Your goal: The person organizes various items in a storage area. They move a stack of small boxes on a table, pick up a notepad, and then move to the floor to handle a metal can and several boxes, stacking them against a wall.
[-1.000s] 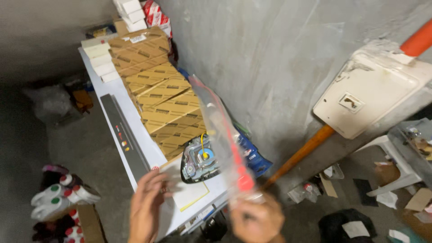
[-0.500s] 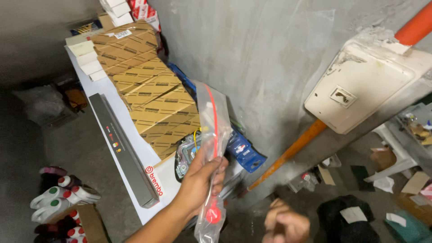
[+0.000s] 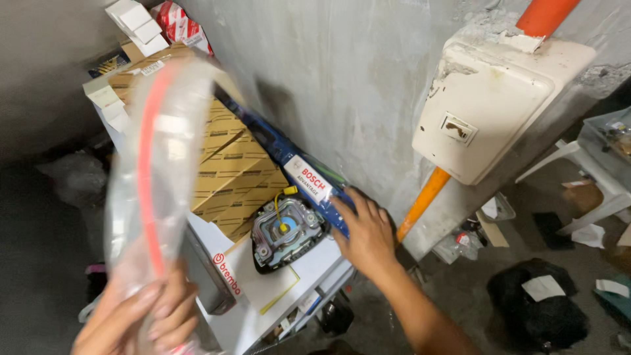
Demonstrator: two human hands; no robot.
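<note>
My left hand (image 3: 141,315) pinches the clear red-striped bag (image 3: 154,177), held up; my right hand (image 3: 365,230) lies flat, fingers spread, on the long blue package (image 3: 296,167) beside the airbag module (image 3: 286,230) at the white box's (image 3: 263,289) wall edge; bagging it needs a grip first

Tight going between the wall and the stacked boxes

Our right hand (image 3: 368,233) fills the narrow gap where the long blue box (image 3: 289,161) lies against the concrete wall (image 3: 342,79); brown cartons (image 3: 230,171) crowd the surface behind, the clear bag (image 3: 154,164) in our left hand (image 3: 141,315) blocks the near side, and only the white box top (image 3: 263,286) lies open.
</note>
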